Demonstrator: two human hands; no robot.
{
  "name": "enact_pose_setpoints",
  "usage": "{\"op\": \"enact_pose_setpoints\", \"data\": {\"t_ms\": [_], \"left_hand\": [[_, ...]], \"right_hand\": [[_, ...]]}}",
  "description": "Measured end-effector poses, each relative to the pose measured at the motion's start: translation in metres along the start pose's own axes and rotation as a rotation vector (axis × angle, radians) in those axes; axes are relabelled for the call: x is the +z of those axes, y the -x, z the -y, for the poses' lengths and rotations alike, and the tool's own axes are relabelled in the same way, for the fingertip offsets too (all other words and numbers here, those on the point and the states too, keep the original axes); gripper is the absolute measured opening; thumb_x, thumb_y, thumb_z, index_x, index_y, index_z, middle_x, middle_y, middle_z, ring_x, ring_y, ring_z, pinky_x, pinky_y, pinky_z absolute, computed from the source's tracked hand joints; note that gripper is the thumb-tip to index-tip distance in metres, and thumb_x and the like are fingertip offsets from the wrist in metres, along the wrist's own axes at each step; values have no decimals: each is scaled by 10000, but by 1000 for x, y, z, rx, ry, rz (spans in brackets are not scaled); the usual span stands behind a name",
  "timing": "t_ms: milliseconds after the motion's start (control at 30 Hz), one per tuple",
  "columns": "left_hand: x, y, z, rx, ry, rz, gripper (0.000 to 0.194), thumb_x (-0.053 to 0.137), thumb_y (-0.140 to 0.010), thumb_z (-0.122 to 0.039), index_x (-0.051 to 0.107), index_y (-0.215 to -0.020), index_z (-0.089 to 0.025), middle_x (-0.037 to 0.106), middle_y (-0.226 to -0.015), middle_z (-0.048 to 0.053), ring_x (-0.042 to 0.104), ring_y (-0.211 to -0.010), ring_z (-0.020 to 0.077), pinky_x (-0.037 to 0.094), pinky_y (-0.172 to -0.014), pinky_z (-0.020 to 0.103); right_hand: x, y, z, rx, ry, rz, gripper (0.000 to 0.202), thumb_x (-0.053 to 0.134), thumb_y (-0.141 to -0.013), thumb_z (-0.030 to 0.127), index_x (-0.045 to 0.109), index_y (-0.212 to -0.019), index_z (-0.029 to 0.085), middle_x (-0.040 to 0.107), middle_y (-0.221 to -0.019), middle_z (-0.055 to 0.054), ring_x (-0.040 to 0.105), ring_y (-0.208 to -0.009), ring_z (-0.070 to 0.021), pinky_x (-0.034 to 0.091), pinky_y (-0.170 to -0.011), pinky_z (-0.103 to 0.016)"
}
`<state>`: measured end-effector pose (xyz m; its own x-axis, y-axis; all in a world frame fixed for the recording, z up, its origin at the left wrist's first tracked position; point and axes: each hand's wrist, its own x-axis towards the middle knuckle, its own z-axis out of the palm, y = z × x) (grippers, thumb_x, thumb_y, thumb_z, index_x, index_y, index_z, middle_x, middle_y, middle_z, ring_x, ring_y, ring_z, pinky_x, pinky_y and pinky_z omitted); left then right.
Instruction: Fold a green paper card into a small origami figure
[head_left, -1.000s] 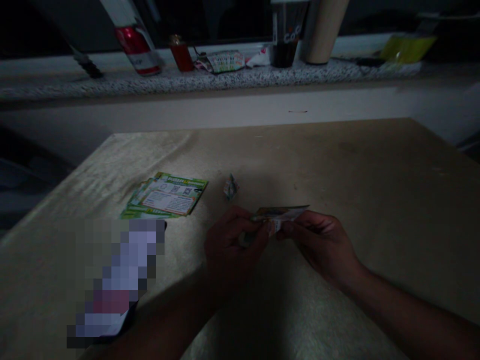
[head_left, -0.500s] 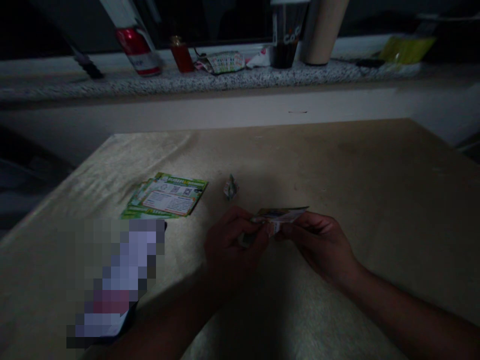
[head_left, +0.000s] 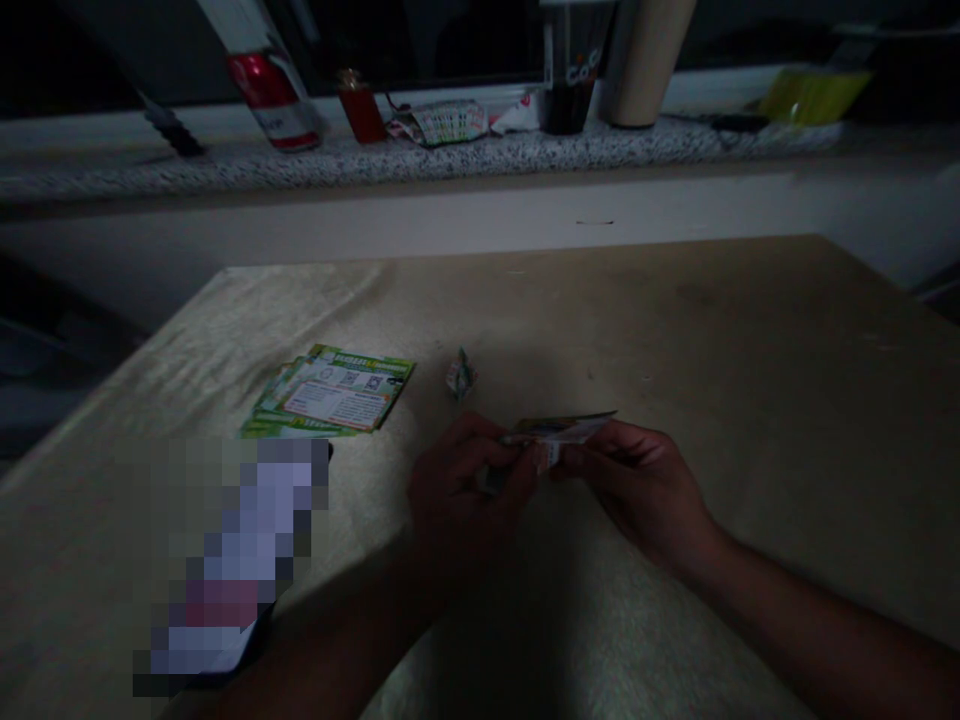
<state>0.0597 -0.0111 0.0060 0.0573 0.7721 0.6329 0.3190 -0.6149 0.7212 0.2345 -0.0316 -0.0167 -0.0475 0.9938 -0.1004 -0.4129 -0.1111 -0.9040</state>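
Observation:
Between my two hands, over the middle of the table, is a small piece of folded printed paper (head_left: 571, 429). My left hand (head_left: 469, 475) pinches its left end between thumb and fingers. My right hand (head_left: 645, 475) is closed on its right side, the thumb near the lower fold. The paper's top edge is thin and flat, with a pale flap below it; dim light hides its finer folds. Just beyond my left hand a small folded paper piece (head_left: 461, 376) stands on the table. To the left lies a fanned stack of green and white printed cards (head_left: 341, 390).
A blurred-out, phone-like object (head_left: 255, 540) lies left of my left forearm. The table (head_left: 750, 350) has a pale cloth cover. Along the granite sill (head_left: 487, 160) stand a red can (head_left: 274, 100), a small red bottle (head_left: 362, 108), a dark drink cup (head_left: 574, 80) and a beige cylinder (head_left: 651, 65).

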Motion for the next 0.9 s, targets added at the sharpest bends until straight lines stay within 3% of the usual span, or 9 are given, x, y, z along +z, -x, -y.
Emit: {"op": "enact_pose_setpoints", "data": {"t_ms": [433,900], "left_hand": [[1,1,1,26,21,13,210,793,-767,-84,647,-638,-163,599,-655,-40,557,-539,59,417,-471,169],[-2,-1,-1,1,13,2,212,786,-765,-70,645,-635,-162,591,-661,-38,573,-571,65,424,-501,175]], "right_hand": [[1,-2,-1,34,-71,83,75,859,-781,318,826,-802,254,786,-737,5,714,-705,-136,561,-726,-270],[4,1,7,80,-71,69,109,861,-773,321,832,-813,224,789,-752,-11,711,-700,-122,553,-726,-237]]}}
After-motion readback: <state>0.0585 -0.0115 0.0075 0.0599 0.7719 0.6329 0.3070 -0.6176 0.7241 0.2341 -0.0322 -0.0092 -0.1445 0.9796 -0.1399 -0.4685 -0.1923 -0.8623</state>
